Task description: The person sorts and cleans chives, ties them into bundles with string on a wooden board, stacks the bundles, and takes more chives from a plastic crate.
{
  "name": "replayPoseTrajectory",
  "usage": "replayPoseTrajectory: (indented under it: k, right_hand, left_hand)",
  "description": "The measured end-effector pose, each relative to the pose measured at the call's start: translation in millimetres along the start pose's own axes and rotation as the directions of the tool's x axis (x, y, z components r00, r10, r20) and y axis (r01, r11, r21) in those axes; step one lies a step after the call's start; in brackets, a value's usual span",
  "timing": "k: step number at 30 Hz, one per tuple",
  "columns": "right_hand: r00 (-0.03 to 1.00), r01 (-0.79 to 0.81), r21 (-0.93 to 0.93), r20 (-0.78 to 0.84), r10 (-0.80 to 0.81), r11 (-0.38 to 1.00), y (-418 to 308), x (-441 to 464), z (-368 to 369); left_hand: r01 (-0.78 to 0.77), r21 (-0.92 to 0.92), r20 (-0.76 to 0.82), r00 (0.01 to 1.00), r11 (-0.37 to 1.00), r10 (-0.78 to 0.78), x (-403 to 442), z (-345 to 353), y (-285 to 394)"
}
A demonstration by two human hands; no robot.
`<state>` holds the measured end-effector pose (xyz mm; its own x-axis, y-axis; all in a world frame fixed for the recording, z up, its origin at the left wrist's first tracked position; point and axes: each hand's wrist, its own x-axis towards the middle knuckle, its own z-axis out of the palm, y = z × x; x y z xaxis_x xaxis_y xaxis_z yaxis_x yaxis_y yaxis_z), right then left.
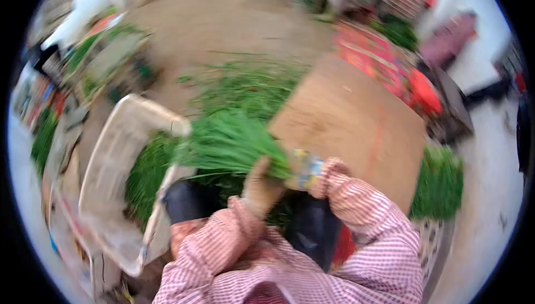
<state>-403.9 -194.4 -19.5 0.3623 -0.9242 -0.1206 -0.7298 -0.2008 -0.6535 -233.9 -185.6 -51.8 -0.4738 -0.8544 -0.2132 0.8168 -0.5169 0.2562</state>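
Observation:
A bunch of long green leafy stalks [237, 142] lies across the middle, its leaves spreading left over the rim of a white crate [103, 164]. My left hand [262, 189] is closed round the bunch near its right end. At that same end, beside the wooden board [356, 125], my right hand [304, 170] is blurred, with a patterned blue, white and yellow covering over it. Its fingers cannot be made out, nor whether they grip the stalks. More green stalks [147, 175] lie inside the crate.
Loose green stalks [245, 86] are heaped on the floor ahead. Another green bundle [440, 184] stands right of the board. A red patterned cloth [370, 53] and a red bag [424, 92] lie behind it. Crates and greens [106, 58] stand at the upper left.

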Motion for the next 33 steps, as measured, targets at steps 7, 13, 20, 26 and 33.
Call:
replayPoseTrajectory:
  k: [7, 13, 20, 26, 33]
  right_hand:
    - [0.996, 0.077, -0.137, -0.031, -0.082, 0.988, 109, -62, -83]
    - [0.981, -0.168, -0.144, -0.124, 0.151, 0.975, 146, -148, -198]
    - [0.867, -0.496, -0.305, -0.117, 0.485, 0.813, 165, -168, -151]
    - [0.758, -0.632, -0.364, -0.108, 0.643, 0.684, 173, -187, -149]
    - [0.684, -0.724, -0.341, -0.242, 0.688, 0.599, 157, -177, -120]
  left_hand:
    - [0.089, -0.048, 0.17, 0.982, 0.995, -0.079, 80, 51, -31]
    - [0.027, -0.111, 0.001, 1.0, 0.993, -0.027, 184, 82, -19]
    - [-0.424, 0.807, 0.146, 0.818, 0.412, 0.557, 173, 91, 20]
    - [-0.604, 0.795, 0.439, 0.638, -0.058, -0.632, 84, 87, -129]
    - [-0.572, 0.744, 0.172, 0.663, -0.345, -0.729, 75, 83, -154]
